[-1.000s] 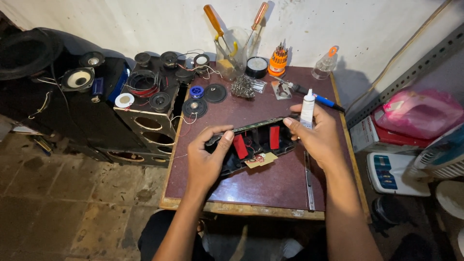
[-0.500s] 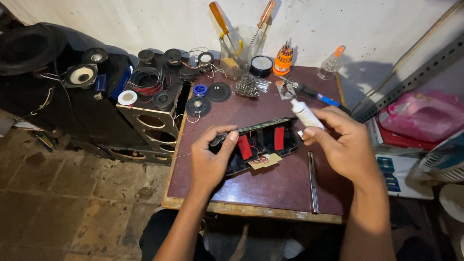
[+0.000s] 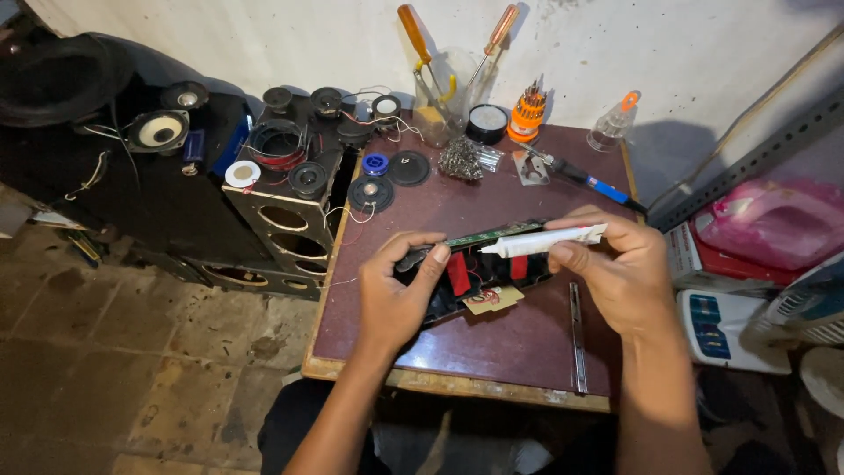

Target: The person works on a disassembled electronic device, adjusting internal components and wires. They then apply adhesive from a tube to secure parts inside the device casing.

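the left hand (image 3: pixel 396 295) grips the left end of a long black electronic housing (image 3: pixel 475 273) at the centre of the frame, fingers curled over its upper edge and thumb on its near side. the housing lies open on the dark red tabletop (image 3: pixel 492 343); inside it sit two red blocks (image 3: pixel 459 274) side by side, a green circuit board (image 3: pixel 492 234) along its far edge, and thin wires. a small tan tag (image 3: pixel 492 299) pokes out from its near edge.

the right hand (image 3: pixel 615 281) is closed around a white tube (image 3: pixel 545 239), held level with its nozzle pointing left, the tip just above the housing near the left red block.

at the upper centre of the frame, against the wall, a clear jar (image 3: pixel 440 110) holds two screwdrivers with orange handles (image 3: pixel 411 31) and some other tools that i cannot make out. beside it to the right stands a round black tin (image 3: pixel 485 123), then an orange holder (image 3: pixel 526 114) stuck full of small screwdriver bits, then a clear squeeze bottle with an orange cap (image 3: pixel 613 125). a soldering iron with a blue handle (image 3: pixel 585 180) lies below these, well apart from the hands. a narrow metal strip (image 3: pixel 576 334) lies on the table just right of the right hand's wrist.

at the upper left of the frame a black speaker cabinet (image 3: pixel 290 211) carries loose speaker drivers (image 3: pixel 158 130) and wire coils on its top.
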